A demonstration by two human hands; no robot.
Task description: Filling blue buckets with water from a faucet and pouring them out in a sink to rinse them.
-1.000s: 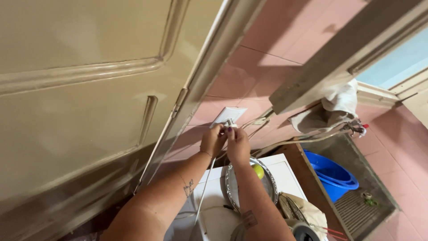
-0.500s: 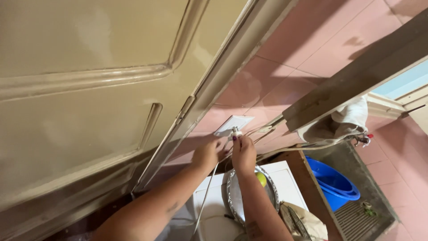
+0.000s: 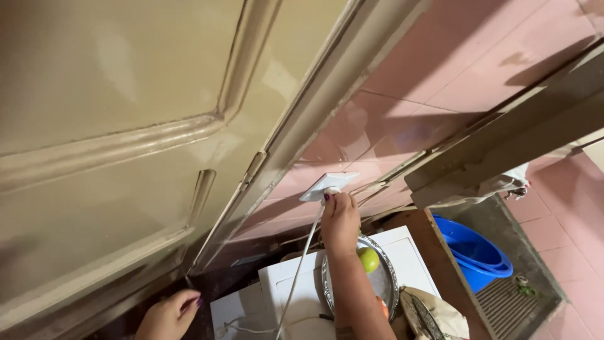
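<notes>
My right hand (image 3: 340, 221) is raised to a white wall socket (image 3: 328, 186) on the pink tiled wall and grips a white plug (image 3: 329, 191) at it. A white cable (image 3: 296, 277) hangs from the plug down toward the white appliance (image 3: 277, 296) below. My left hand (image 3: 171, 315) is low at the bottom edge, fingers loosely curled near the foot of the beige panelled door (image 3: 126, 157), holding nothing that I can see.
A round metal tray (image 3: 391, 277) with a green fruit (image 3: 369, 259) rests on the white appliance. A blue basin (image 3: 478, 252) stands to the right beside a floor drain grate (image 3: 516, 302). A cloth bag (image 3: 434, 315) lies at the bottom. A dark wooden beam (image 3: 516, 132) crosses the upper right.
My left hand has left the socket and dropped to the lower left by the door. My right hand stays at the plug. The view has tilted.
</notes>
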